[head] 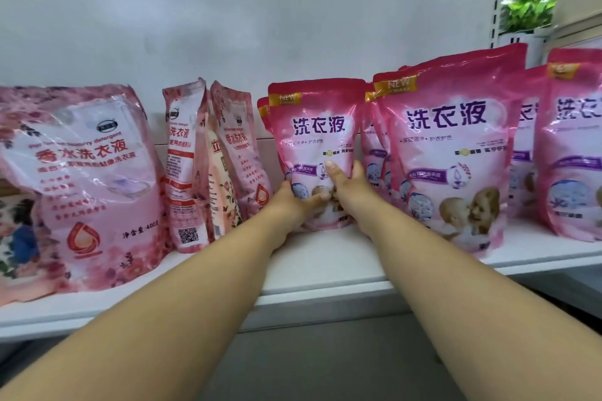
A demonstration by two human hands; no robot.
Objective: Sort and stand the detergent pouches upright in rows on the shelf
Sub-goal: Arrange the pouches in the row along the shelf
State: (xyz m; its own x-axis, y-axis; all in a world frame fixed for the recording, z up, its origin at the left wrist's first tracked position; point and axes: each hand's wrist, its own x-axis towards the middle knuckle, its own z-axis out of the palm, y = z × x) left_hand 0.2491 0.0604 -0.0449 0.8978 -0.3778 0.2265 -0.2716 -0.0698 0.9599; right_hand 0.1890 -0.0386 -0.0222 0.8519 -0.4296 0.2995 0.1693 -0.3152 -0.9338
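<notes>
Both hands hold 1 pink pouch (pixel 314 140) low down, near the middle of the shelf (pixel 325 270). The left hand (pixel 294 205) wraps its left side, thumb on the front. The right hand (pixel 345 185) wraps the right side w/ its thumb pressed on the front. 2 hands keep the soft bag from flopping, prob. It stands up straight, w/ another pouch just behind it. More pink pouches (pixel 456 153) stand in rows to the right. The flowery pouches (pixel 88 179) on the left lean, so they look not sorted yet.
</notes>
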